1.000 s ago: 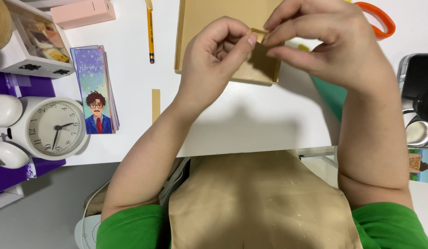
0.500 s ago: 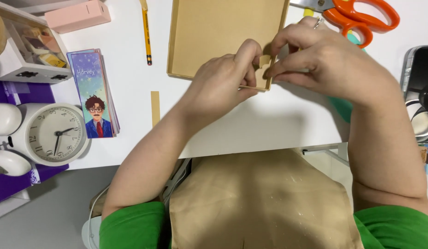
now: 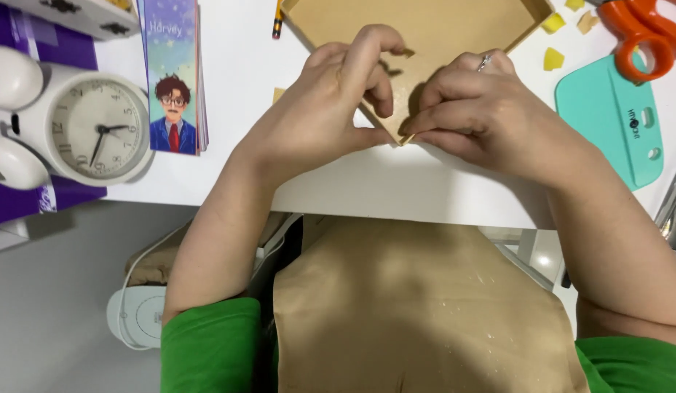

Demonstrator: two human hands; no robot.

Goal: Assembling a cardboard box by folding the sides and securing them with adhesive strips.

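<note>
Up on the white worktop (image 3: 440, 182), near its front edge, I've got both hands on a shallow tan cardboard tray (image 3: 418, 36) that sits turned like a diamond, one corner pointing back at me. My left hand (image 3: 327, 109) is curled over the left wall of that near corner, fingers bent down into the tray and thumb on the outside, so it's pinching the cardboard. My right hand (image 3: 476, 116) is closed up tight on the right side of the same corner, fingertips pressed against the wall, ring showing on one finger. The two hands almost meet at the corner tip.

Stuff around it: far right there's a pair of orange-handled scissors (image 3: 643, 36), and just nearer than those a flat teal plastic scraper (image 3: 611, 116). A few little yellow scraps (image 3: 552, 58) lie between the tray and the scraper. Far left of the tray is a pencil (image 3: 278, 18), only its tip in view. Further left a stack of illustrated cards (image 3: 172, 73) with a cartoon figure in glasses, then a white round clock (image 3: 97, 127) partly on a purple mat (image 3: 32, 196). Close to me is a tan apron (image 3: 418, 313) and green sleeves (image 3: 210, 346).
</note>
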